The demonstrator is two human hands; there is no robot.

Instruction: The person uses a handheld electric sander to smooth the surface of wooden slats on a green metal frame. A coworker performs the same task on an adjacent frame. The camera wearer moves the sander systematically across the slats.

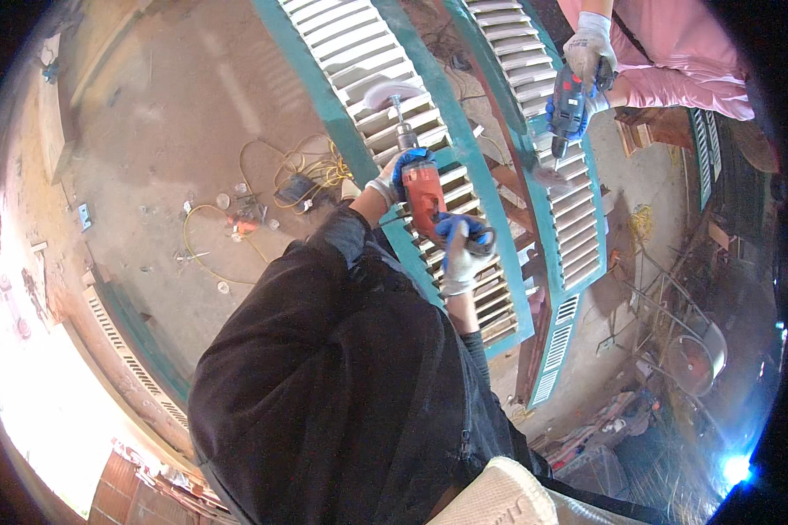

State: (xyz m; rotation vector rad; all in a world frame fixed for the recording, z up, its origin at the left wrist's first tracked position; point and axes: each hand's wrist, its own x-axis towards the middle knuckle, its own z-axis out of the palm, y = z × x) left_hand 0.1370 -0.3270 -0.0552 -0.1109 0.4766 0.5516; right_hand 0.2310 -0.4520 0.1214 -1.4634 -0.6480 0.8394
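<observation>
A red power drill (425, 194) slants across a louvered shutter (504, 315) with a green frame and pale slats. My left hand (401, 175), in a white and blue work glove, is wrapped round the drill's front part. Round its rear handle closes my right hand (464, 252), gloved alike. From the chuck a thin shaft carries a pale round sanding disc (393, 93), which lies over the slats near the shutter's middle. Whether the disc touches them I cannot tell.
Across from me, a person in pink (674, 52) holds a dark drill (569, 103) with gloved hands over a second green shutter (578, 229). Yellow cord (324, 166) lies coiled on the floor at left. A metal-framed stool (699, 359) stands at right.
</observation>
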